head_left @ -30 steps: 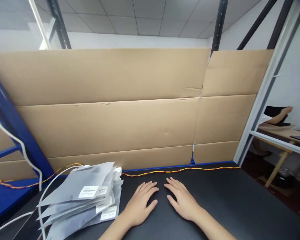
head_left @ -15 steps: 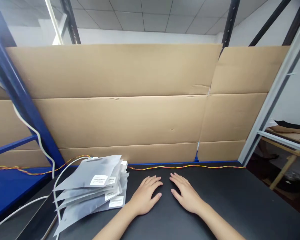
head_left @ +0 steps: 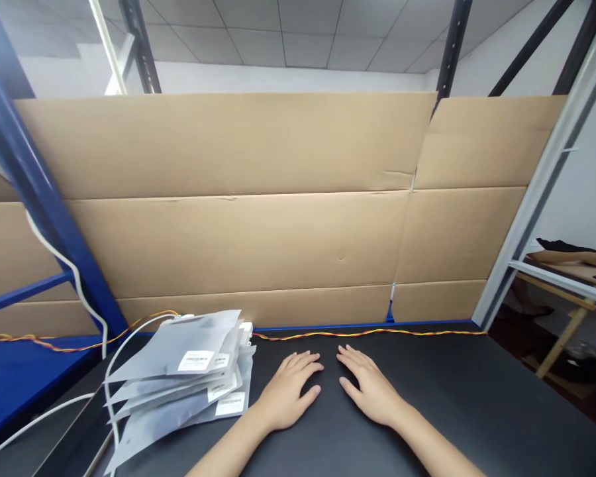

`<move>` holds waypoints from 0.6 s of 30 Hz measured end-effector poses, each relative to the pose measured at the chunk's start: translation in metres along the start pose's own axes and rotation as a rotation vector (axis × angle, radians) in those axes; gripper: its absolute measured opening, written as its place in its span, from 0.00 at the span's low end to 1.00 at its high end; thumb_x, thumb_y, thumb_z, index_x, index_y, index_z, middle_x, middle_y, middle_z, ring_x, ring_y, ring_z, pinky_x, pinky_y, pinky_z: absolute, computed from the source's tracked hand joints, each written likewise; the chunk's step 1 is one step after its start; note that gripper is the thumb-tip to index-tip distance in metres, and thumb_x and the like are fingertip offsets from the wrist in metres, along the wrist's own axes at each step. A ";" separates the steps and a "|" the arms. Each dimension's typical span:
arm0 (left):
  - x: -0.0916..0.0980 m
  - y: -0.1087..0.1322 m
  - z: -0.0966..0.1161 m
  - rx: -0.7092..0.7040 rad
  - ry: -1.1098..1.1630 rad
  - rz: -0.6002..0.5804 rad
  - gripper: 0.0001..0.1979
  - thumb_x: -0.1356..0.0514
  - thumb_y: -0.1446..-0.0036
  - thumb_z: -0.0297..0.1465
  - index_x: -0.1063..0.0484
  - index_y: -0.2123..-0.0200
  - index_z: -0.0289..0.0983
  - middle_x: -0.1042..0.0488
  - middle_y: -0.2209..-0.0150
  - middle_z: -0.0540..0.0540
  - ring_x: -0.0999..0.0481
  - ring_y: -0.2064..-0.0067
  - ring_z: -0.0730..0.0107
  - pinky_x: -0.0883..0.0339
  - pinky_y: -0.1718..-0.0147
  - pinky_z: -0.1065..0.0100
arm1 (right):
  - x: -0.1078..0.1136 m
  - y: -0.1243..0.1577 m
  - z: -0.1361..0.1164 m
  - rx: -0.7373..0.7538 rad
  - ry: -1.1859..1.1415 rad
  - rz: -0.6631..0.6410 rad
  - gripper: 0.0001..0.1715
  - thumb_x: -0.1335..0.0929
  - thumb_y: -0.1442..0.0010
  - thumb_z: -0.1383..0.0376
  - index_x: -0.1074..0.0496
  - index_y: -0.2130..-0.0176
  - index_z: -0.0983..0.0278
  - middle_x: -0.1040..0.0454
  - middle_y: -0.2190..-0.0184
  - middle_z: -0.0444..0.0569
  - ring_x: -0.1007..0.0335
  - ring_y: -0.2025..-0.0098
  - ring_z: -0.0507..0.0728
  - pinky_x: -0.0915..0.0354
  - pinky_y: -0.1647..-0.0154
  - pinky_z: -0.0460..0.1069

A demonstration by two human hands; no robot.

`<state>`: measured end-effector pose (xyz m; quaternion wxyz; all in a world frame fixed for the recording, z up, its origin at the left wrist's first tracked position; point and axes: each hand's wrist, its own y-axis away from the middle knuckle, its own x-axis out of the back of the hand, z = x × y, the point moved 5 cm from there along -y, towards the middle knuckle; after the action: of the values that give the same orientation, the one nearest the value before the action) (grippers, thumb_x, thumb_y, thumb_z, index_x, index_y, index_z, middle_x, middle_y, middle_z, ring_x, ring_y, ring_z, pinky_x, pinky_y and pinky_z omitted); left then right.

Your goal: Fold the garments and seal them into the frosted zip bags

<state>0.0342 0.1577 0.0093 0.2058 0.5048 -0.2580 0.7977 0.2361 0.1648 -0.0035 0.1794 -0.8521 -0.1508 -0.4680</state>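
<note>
the person's left hand [head_left: 288, 391] lies flat and open, palm down on a matte black tabletop [head_left: 427, 404], holding nothing, just beside a slumped stack of grey plastic pouches with white barcode labels [head_left: 171, 351]. the right hand [head_left: 370, 387] rests equally open and empty nearby, below a twisted red-and-yellow wire [head_left: 377, 331] running along a tan cardboard sheet [head_left: 228, 245].

This looks like a workshop or small assembly room to me: blue steel racking [head_left: 44, 199] rises at the upper left, flattened cardboard sheets [head_left: 228, 245] line the far edge of my black table [head_left: 427, 404], barcode-labelled grey bags [head_left: 173, 377] lie stacked at its left, and square ceiling tiles [head_left: 298, 33] run overhead.
</note>
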 end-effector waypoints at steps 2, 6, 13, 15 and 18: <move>0.000 0.000 0.000 0.003 0.000 -0.003 0.19 0.44 0.34 0.36 0.35 0.41 0.49 0.38 0.34 0.50 0.42 0.32 0.56 0.50 0.34 0.46 | 0.000 0.000 0.001 0.002 -0.006 -0.002 0.30 0.39 0.34 0.56 0.37 0.36 0.61 0.44 0.32 0.50 0.52 0.30 0.61 0.54 0.30 0.61; 0.000 0.000 0.000 -0.006 0.008 0.008 0.19 0.44 0.34 0.36 0.34 0.41 0.49 0.37 0.35 0.50 0.42 0.33 0.56 0.50 0.34 0.46 | 0.000 0.000 0.002 0.005 -0.017 0.002 0.30 0.38 0.34 0.56 0.37 0.36 0.62 0.43 0.32 0.51 0.52 0.30 0.62 0.54 0.30 0.61; 0.000 -0.001 0.001 -0.005 -0.006 0.000 0.19 0.44 0.35 0.35 0.34 0.41 0.49 0.37 0.35 0.50 0.41 0.33 0.56 0.50 0.34 0.46 | 0.000 0.000 0.002 0.007 0.002 0.000 0.30 0.39 0.34 0.56 0.36 0.36 0.62 0.43 0.32 0.51 0.52 0.30 0.61 0.54 0.30 0.60; 0.001 -0.001 0.001 -0.004 -0.002 0.007 0.19 0.44 0.35 0.35 0.34 0.41 0.49 0.37 0.35 0.50 0.41 0.33 0.56 0.49 0.34 0.46 | -0.001 0.000 0.002 0.007 0.000 -0.002 0.30 0.39 0.34 0.56 0.36 0.36 0.61 0.43 0.32 0.51 0.52 0.30 0.61 0.53 0.30 0.61; 0.002 0.000 0.002 -0.006 0.006 0.019 0.19 0.44 0.35 0.36 0.33 0.42 0.49 0.37 0.35 0.49 0.40 0.34 0.55 0.49 0.35 0.46 | 0.000 -0.001 0.003 0.008 -0.008 -0.005 0.30 0.39 0.34 0.56 0.37 0.36 0.61 0.43 0.32 0.50 0.52 0.30 0.61 0.54 0.30 0.61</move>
<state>0.0347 0.1568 0.0116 0.2007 0.4994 -0.2647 0.8002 0.2376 0.1665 -0.0050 0.1810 -0.8527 -0.1556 -0.4646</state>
